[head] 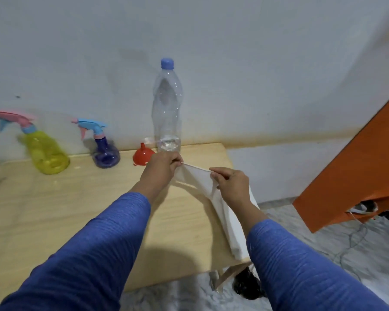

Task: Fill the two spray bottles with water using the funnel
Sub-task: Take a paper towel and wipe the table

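Both hands stretch a white cloth (202,182) taut just in front of the tall clear plastic water bottle with a blue cap (166,108), probably ready to wipe spills. The left hand (161,167) has its fingers curled round one corner; the right hand (230,184) pinches the other edge between thumb and fingers. Left of that bottle sits the small red plastic funnel (142,156), mouth down, then the purple spray bottle (105,151) and, farthest left, the yellow spray bottle (46,151), both with triggers on. The water bottle looks nearly empty, so filling seems done
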